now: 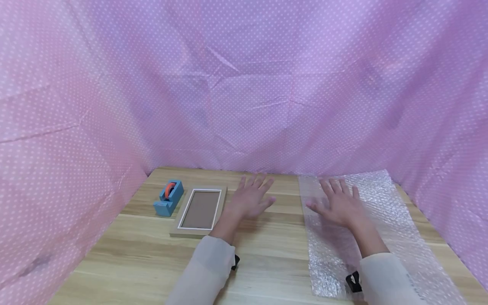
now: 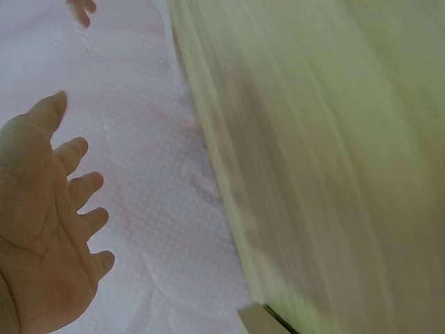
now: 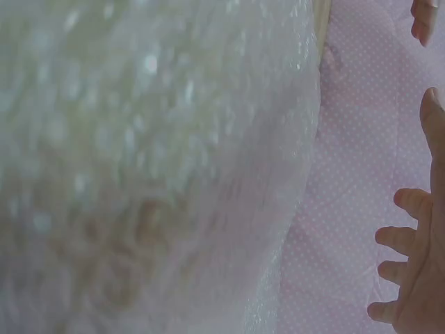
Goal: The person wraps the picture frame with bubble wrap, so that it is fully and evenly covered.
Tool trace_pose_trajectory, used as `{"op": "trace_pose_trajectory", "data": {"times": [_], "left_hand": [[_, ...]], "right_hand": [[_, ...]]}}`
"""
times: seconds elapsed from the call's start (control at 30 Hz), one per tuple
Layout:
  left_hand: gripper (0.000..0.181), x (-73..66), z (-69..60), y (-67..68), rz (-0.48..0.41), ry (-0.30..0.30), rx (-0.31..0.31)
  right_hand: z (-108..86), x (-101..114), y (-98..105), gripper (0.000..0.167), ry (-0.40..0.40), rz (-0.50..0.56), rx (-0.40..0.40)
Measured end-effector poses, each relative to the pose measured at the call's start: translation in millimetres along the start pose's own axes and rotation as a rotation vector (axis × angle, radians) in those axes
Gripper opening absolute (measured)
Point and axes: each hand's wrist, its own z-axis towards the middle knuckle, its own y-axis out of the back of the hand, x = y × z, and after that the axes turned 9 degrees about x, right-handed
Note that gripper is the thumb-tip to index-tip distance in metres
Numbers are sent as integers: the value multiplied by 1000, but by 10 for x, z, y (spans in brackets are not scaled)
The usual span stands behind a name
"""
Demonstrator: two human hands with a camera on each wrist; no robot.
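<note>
My left hand (image 1: pixel 249 200) is held above the table with its fingers spread, just right of a picture frame (image 1: pixel 174 231). Nothing is in its grasp; the bare palm (image 2: pixel 49 236) shows in the left wrist view. Over the bubble wrap (image 1: pixel 381 203) hovers my right hand (image 1: pixel 341 205), its fingers also spread and holding nothing. The frame lies flat, with a light wood border, a white inner edge and a brown centre. Left of it stands a blue tape dispenser (image 1: pixel 175 195) with an orange core.
The wooden table (image 1: pixel 267 262) has a pink polka-dot cloth (image 1: pixel 251 106) hanging behind it and at both sides. The bubble wrap covers much of the table's right part and reaches the back edge.
</note>
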Motion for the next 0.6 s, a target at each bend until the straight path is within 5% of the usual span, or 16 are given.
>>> {"op": "trace_pose_trajectory", "data": {"times": [0.6], "left_hand": [[66,-692,450,-76,58,-192,117]], "right_hand": [[-282,-625,159,102,-80,-3,34]]}}
